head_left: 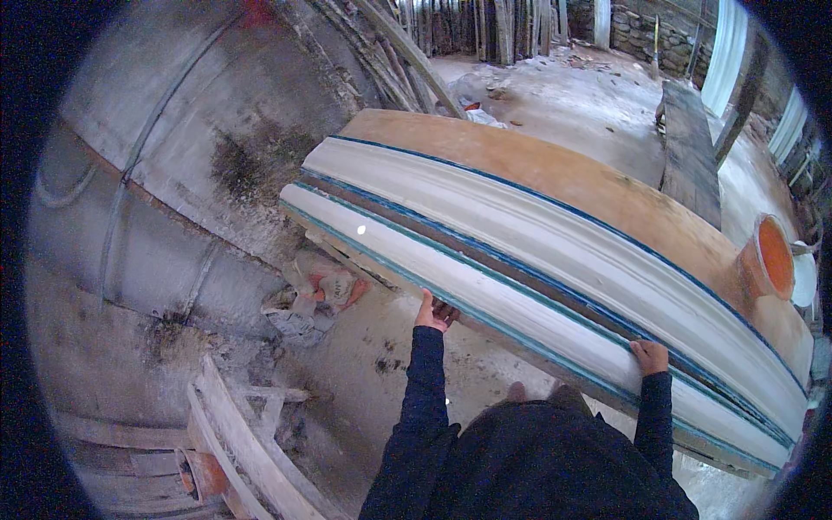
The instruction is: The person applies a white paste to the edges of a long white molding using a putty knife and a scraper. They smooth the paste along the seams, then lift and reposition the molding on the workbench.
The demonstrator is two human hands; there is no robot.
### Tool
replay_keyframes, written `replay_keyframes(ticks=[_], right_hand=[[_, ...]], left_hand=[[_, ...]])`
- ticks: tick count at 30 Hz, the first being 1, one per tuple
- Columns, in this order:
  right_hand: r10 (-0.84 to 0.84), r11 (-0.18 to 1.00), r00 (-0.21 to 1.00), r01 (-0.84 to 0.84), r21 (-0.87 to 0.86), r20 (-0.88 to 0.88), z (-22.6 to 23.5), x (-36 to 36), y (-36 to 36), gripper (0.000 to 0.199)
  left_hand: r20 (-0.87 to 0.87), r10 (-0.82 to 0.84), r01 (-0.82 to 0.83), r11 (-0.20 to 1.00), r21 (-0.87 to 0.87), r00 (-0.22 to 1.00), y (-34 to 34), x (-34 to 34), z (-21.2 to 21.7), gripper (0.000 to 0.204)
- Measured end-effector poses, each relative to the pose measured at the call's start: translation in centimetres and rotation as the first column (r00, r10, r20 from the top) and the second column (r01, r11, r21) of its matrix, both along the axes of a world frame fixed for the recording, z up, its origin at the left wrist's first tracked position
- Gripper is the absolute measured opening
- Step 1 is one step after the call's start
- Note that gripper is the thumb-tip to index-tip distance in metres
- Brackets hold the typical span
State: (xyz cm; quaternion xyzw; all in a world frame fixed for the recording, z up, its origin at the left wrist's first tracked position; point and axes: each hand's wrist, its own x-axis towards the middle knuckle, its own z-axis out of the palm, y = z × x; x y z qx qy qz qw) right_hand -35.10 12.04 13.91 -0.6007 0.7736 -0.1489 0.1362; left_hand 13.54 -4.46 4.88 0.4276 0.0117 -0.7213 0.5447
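A long white plaster moulding point(520, 295) with blue edge strips lies along a brown workbench point(563, 178), running from upper left to lower right. My left hand point(432, 313) grips the underside of its near edge, fingers curled under. My right hand point(650, 356) rests on top of the same near edge further right, fingers closed over it. Both forearms wear dark sleeves.
An orange bucket point(771, 257) stands at the bench's right end. Crumpled sacks point(316, 290) lie on the floor under the bench's left end. Curved white mouldings point(251, 451) are stacked at lower left. A grey stained wall point(173, 173) rises left; a dark plank point(691, 147) lies behind.
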Motion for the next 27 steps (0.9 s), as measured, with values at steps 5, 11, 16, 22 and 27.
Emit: replay_keyframes(ticks=[5, 11, 16, 22, 27], right_hand=[[0.018, 0.993, 0.977, -0.042, -0.108, -0.212, 1.0, 1.2, 0.8, 0.030], [-0.021, 0.890, 0.999, 0.000, -0.456, -0.041, 7.5, 7.1, 0.2, 0.007], [0.528, 0.818, 0.845, -0.481, -0.316, 0.079, 9.1, 19.3, -6.7, 0.024], [0.667, 0.625, 0.633, -0.763, -0.168, -0.393, 2.0, 31.6, -15.8, 0.049], [0.765, 0.536, 0.487, -0.844, -0.003, -0.421, 4.1, 33.3, -16.5, 0.047]], left_hand=[[0.055, -0.006, 0.007, 1.000, -0.009, 0.998, 0.3, -1.0, 1.4, 0.054], [0.056, 0.062, -0.063, 0.998, 0.016, 0.996, 0.1, -0.6, 0.8, 0.058], [-0.004, 0.015, -0.015, 0.999, -0.050, 1.000, 0.1, -0.9, 1.2, 0.052], [-0.077, 0.040, -0.046, 0.996, -0.074, 0.996, -0.3, -2.8, 3.2, 0.054], [-0.231, 0.177, -0.177, 0.984, 0.022, 0.957, 1.8, -0.6, 3.9, 0.063]])
